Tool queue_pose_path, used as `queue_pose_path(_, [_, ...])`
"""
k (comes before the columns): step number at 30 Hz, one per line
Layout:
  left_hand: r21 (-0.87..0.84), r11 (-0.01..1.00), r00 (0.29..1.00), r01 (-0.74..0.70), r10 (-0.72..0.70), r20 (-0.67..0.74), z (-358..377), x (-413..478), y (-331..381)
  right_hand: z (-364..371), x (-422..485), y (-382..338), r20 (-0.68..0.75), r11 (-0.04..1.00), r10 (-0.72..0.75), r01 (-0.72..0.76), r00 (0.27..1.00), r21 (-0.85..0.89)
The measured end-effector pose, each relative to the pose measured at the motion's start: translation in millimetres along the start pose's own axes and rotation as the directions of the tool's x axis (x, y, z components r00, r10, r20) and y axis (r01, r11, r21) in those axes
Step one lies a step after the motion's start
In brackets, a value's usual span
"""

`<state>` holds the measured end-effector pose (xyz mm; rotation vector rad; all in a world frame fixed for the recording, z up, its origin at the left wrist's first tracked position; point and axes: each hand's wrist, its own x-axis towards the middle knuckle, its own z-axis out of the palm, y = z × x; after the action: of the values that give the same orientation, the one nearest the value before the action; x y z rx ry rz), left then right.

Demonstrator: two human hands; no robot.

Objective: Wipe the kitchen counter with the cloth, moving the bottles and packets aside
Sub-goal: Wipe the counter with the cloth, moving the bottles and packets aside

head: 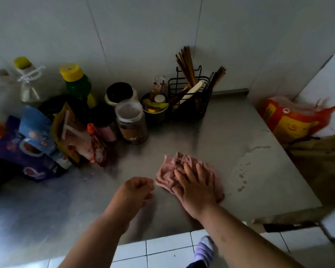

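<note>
A crumpled pink cloth lies on the grey metal counter near its front edge. My right hand presses flat on the cloth with its fingers spread. Just left of the cloth, my left hand hovers over the counter, fingers curled, holding nothing. Bottles with yellow caps and colourful packets crowd the counter's back left. Jars stand beside them.
A black wire rack of chopsticks and a metal cup stand against the tiled wall. An orange and yellow bag lies off the counter's right end. Wet streaks mark the counter at right. White floor tiles show below.
</note>
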<state>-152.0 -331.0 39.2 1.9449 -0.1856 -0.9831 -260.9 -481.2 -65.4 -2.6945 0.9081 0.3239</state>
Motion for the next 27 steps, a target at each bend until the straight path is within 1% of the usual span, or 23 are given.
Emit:
queue_pose_path(2, [-0.008,1.0,1.0,0.02,-0.02,0.016,7.0,1.4,-1.0,-2.0,6.5,22.1,0.006,0.995,0.096,-0.096,0.995,-0.022])
queue_pose_path(4, [-0.006,1.0,0.999,0.028,-0.028,0.027,15.2,4.5,-0.4,-10.1,11.7,44.6,-0.004,0.988,0.141,-0.141,0.99,-0.062])
queue_pose_path(8, [-0.004,0.999,0.997,0.036,-0.036,0.067,36.7,13.3,6.4,-28.4,28.2,85.4,0.045,0.986,0.145,-0.141,0.988,-0.087])
queue_pose_path(10, [-0.008,0.999,0.996,0.042,-0.041,0.076,47.9,18.3,11.5,-39.2,39.4,102.1,0.087,0.984,0.166,-0.158,0.982,-0.084])
queue_pose_path(13, [-0.02,0.999,0.993,0.046,-0.044,0.106,68.2,27.1,25.3,-53.1,57.2,131.3,0.1,0.973,0.216,-0.206,0.971,-0.105])
queue_pose_path(18, [-0.008,0.999,0.984,0.049,-0.047,0.174,95.5,41.0,37.5,-63.4,82.6,176.3,0.028,0.959,0.218,-0.209,0.975,-0.191])
queue_pose_path(21, [-0.009,0.999,0.982,0.051,-0.049,0.181,110.6,50.1,46.6,-66.0,99.0,199.4,-0.025,0.95,0.244,-0.244,0.969,-0.197])
queue_pose_path(27, [-0.032,0.997,0.987,0.073,-0.068,0.149,133.9,71.9,66.0,-74.0,122.5,242.3,-0.122,0.938,0.266,-0.286,0.956,-0.197])
